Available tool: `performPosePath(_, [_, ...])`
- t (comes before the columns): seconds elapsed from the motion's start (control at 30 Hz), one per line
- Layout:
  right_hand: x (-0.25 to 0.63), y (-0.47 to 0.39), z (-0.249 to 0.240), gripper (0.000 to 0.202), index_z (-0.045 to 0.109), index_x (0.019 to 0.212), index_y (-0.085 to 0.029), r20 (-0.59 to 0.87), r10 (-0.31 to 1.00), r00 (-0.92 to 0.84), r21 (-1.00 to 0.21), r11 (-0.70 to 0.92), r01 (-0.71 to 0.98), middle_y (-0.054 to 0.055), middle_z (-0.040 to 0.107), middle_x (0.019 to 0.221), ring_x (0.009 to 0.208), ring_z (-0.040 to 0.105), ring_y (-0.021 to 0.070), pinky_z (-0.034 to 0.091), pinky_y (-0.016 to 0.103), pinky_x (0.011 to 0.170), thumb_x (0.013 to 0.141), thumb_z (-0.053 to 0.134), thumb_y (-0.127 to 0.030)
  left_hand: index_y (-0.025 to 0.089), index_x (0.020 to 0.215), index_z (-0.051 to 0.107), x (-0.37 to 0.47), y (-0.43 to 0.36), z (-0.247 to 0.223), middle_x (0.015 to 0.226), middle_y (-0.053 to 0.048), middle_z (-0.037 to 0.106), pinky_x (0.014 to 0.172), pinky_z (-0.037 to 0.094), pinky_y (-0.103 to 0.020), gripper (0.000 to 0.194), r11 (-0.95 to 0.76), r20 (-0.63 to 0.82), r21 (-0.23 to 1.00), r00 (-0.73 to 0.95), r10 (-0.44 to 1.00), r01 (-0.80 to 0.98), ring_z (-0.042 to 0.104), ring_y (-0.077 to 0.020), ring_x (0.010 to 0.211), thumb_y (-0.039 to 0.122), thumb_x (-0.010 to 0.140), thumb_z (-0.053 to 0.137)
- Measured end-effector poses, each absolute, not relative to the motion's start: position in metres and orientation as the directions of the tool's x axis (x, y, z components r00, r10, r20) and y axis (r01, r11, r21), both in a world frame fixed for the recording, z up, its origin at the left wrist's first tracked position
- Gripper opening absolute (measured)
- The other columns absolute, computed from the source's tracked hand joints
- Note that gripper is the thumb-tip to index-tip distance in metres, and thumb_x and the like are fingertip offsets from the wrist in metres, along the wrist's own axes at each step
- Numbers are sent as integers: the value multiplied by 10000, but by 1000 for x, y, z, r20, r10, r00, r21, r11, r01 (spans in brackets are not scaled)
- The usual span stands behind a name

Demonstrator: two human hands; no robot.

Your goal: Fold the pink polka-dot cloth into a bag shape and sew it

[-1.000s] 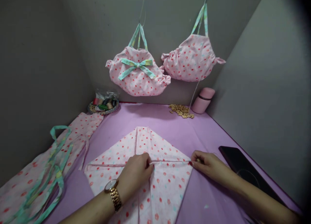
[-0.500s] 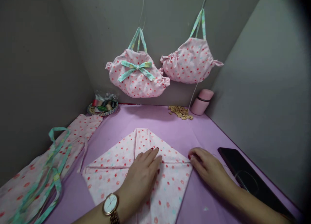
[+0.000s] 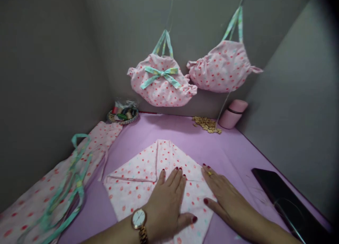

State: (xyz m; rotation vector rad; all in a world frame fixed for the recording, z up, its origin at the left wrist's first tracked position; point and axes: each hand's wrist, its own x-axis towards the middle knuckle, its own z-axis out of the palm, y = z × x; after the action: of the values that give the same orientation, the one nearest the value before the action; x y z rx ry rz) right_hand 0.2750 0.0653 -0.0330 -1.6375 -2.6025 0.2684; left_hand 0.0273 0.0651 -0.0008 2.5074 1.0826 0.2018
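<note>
A folded piece of pink dotted fabric point(image 3: 137, 173) lies on the purple table top point(image 3: 182, 134), its top corners turned in to a point. My left hand point(image 3: 166, 205), with a gold watch at the wrist, lies flat on the middle of the fabric, fingers spread. My right hand point(image 3: 225, 198) rests flat, palm down, on the fabric's right corner and the table beside it. Neither hand holds anything.
Two pink dotted fabric bags point(image 3: 161, 81) point(image 3: 222, 69) hang on the back wall. A small basket of thread spools point(image 3: 123, 114), a heap of wooden buttons point(image 3: 208, 124) and a pink container point(image 3: 233, 114) stand at the back. More dotted fabric with teal straps point(image 3: 66, 173) lies left. A black phone point(image 3: 288, 205) lies right.
Both hands let go of the fabric's horizontal fold and spread flat on it. The right hand slid in onto the right corner. The view shifted a little to the left.
</note>
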Motion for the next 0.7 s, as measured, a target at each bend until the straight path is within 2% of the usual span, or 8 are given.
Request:
performPosePath(0.1, [273, 77, -30, 631, 271, 1421, -148, 106, 908, -406, -202, 419, 885, 152, 282, 1452, 1322, 275, 301, 292, 532, 1035, 888, 386, -464, 157, 1357, 333, 14, 74, 10, 1447, -162, 310, 1086, 146, -536, 631, -593, 67, 442, 634, 770, 673, 223, -289, 1347, 504, 842, 444])
performPosePath(0.17, [258, 87, -17, 533, 393, 1353, -136, 204, 901, -383, -295, 430, 853, 159, 388, 1395, 1274, 365, 286, 335, 487, 1017, 899, 360, -414, 200, 1264, 449, -5, 85, 19, 1334, -113, 472, 1062, 245, -463, 431, -528, 144, 457, 526, 838, 716, 396, -250, 1239, 318, 850, 481])
performPosePath(0.23, [233, 99, 2, 416, 537, 1205, -165, 190, 898, -398, -448, 440, 778, 132, 544, 1245, 1153, 495, 251, 407, 410, 952, 905, 327, -363, 203, 1130, 553, -30, 95, 26, 1146, -75, 595, 976, 352, -374, 348, -456, 163, 478, 435, 886, 751, 508, -212, 1087, 121, 804, 461])
performPosePath(0.3, [206, 110, 16, 355, 614, 1052, -185, 101, 912, -397, -602, 374, 706, 91, 651, 1021, 936, 603, 219, 479, 340, 794, 885, 346, -348, 198, 1039, 594, -55, 101, 29, 1048, -62, 614, 906, 392, -334, 361, -402, 133, 508, 392, 910, 762, 529, -200, 1016, 40, 752, 442])
performPosePath(0.43, [160, 127, 18, 221, 631, 860, -186, -125, 889, -441, -790, 180, 586, -1, 599, 631, 578, 557, 139, 423, 237, 530, 820, 433, -277, 210, 957, 613, -85, 96, 26, 961, -43, 605, 834, 409, -313, 277, -360, 61, 548, 393, 917, 755, 538, -190, 936, 70, 763, 473])
performPosePath(0.53, [140, 131, 5, 154, 602, 803, -176, -228, 861, -455, -828, 75, 556, -25, 553, 573, 464, 487, 102, 367, 215, 454, 775, 456, -219, 215, 938, 618, -89, 89, 21, 939, -40, 600, 808, 405, -316, 170, -347, 54, 540, 380, 923, 767, 530, -200, 922, 174, 789, 547])
performPosePath(0.6, [133, 133, 0, 138, 591, 791, -168, -278, 840, -466, -830, 35, 557, -26, 550, 566, 422, 465, 89, 352, 209, 424, 756, 460, -190, 227, 960, 616, -87, 87, 17, 958, -39, 595, 810, 395, -322, 189, -363, 70, 526, 386, 920, 769, 520, -209, 936, 229, 771, 603])
performPosePath(0.7, [128, 133, -1, 162, 586, 823, -162, -330, 806, -492, -839, -11, 544, -30, 546, 558, 381, 434, 74, 340, 198, 393, 751, 441, -158, 225, 890, 629, -83, 89, 10, 920, -29, 604, 803, 379, -324, 118, -395, 99, 508, 404, 909, 765, 521, -204, 908, 242, 774, 611])
